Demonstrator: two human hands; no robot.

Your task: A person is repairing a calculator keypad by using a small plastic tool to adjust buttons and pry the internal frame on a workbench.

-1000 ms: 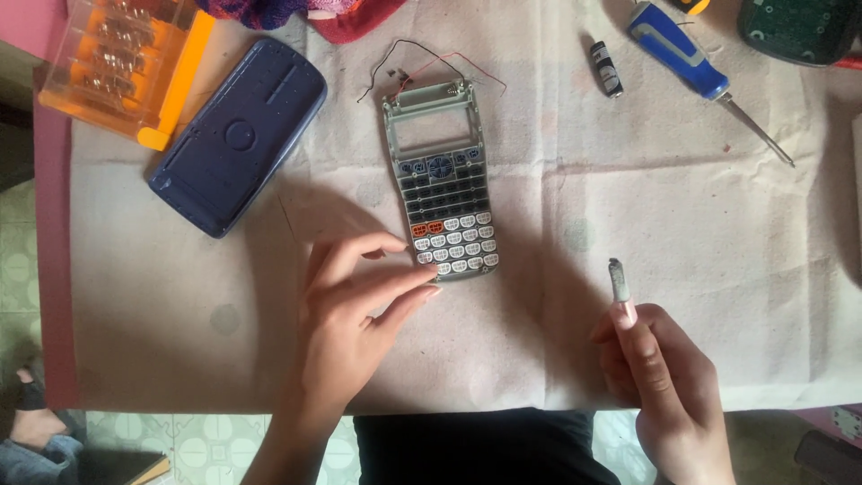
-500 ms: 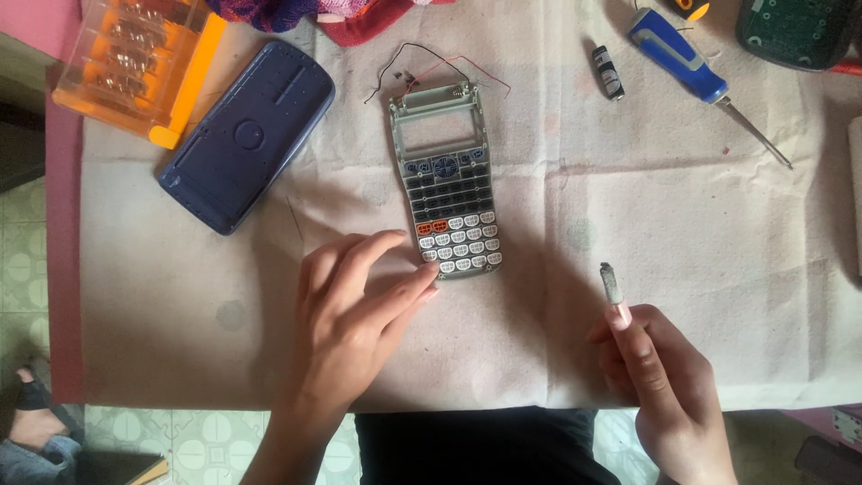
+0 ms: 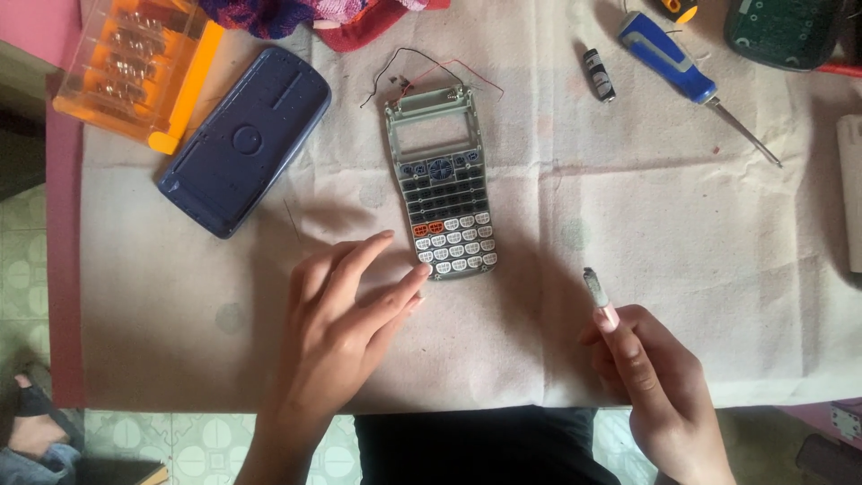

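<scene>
The orange case at top left is holding rows of bits, while the left hand is lying flat with fingers spread, touching the calculator's lower edge mid-table, and the right hand is pinching a brush.

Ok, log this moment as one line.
left hand: fingertips at calculator front lower edge | right hand: holds small brush upright | blue screwdriver: untouched
</scene>
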